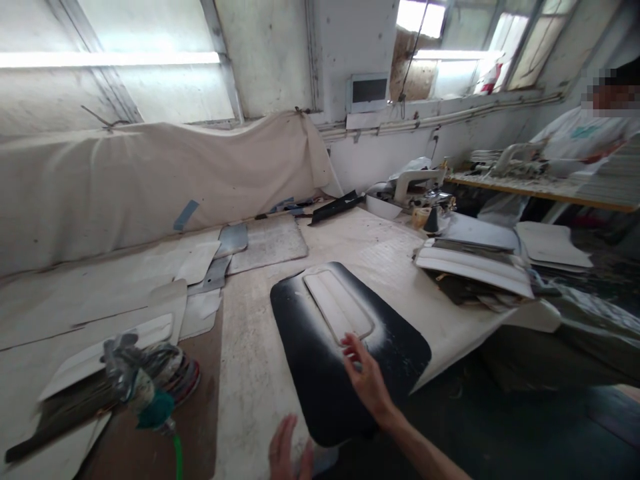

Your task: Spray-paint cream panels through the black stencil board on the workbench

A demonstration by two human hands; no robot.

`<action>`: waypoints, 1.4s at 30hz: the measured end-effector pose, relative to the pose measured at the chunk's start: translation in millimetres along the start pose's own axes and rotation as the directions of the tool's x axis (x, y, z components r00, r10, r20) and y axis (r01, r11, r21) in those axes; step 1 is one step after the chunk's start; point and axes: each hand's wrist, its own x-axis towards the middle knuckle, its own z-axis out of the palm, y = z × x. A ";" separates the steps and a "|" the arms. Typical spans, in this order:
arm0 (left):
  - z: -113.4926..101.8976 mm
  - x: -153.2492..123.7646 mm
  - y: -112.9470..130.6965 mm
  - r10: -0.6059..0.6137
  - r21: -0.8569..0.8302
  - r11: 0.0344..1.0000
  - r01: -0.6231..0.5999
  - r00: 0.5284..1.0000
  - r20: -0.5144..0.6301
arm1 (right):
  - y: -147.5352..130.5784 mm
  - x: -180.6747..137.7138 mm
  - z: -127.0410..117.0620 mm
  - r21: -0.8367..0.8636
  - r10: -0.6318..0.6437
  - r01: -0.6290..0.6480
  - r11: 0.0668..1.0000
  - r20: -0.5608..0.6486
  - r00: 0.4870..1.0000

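A black board (295,347) with rounded corners lies on the worktable, dusted white around a pale padded panel (340,303) on its upper part. My right hand (367,377) reaches over the board, its bent fingers apart at the panel's near end. Whether the fingertips touch the panel I cannot tell. A small greenish spot shows by these fingers, too small to name. My left hand (290,453) is at the bottom edge of the view, left of the board's near corner, with fingers apart and nothing in them.
On the left sits a spray gun (147,397) with a green hose (179,457), beside pale panels (135,337). A stack of panels (475,267) lies right, near a sewing machine (420,187). A person (575,137) sits at another machine far right. Draped cloth (150,180) hangs behind.
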 end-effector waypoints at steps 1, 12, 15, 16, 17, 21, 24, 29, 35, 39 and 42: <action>18.2 1.4 28.3 0.058 -0.001 0.998 -0.059 0.989 0.134 | 23.2 5.3 -25.4 -0.068 0.009 -0.011 0.998 -0.031 0.999; 71.6 19.5 155.8 0.022 0.183 0.964 -0.193 0.744 0.667 | 162.1 16.2 -136.8 -0.519 -0.107 0.190 0.834 0.186 0.977; 69.2 19.4 153.7 0.020 0.215 0.955 -0.205 0.767 0.641 | 168.6 18.6 -140.8 -0.559 -0.122 0.247 0.792 0.251 0.960; 69.4 19.9 152.8 0.014 0.228 0.952 -0.204 0.774 0.634 | 169.9 19.4 -141.7 -0.570 -0.124 0.261 0.779 0.268 0.955; 69.9 20.8 151.2 0.009 0.235 0.951 -0.203 0.774 0.633 | 171.5 19.9 -142.5 -0.580 -0.127 0.274 0.767 0.282 0.951; 69.0 30.1 137.6 0.066 0.187 0.940 -0.287 0.689 0.722 | 181.9 17.9 -144.2 -0.607 -0.147 0.315 0.730 0.311 0.939; 64.5 41.8 129.6 0.113 0.134 0.922 -0.363 0.584 0.804 | 189.1 15.8 -142.1 -0.621 -0.165 0.340 0.706 0.323 0.932; 50.7 66.5 133.7 0.156 0.032 0.961 -0.276 0.633 0.758 | 192.6 19.1 -136.3 -0.658 -0.165 0.368 0.657 0.350 0.922; 35.2 117.8 117.1 -0.101 -0.154 0.961 0.230 0.810 0.578 | 220.6 27.3 -140.4 -0.641 -0.126 0.429 0.637 0.462 0.878; 8.9 176.3 106.0 -0.295 -0.270 0.898 0.346 0.932 0.212 | 230.9 26.4 -135.5 -0.602 -0.113 0.409 0.686 0.467 0.877; -20.9 224.7 104.8 -0.301 -0.315 0.908 0.276 0.953 -0.035 | 227.1 25.6 -128.2 -0.594 -0.074 0.293 0.749 0.365 0.928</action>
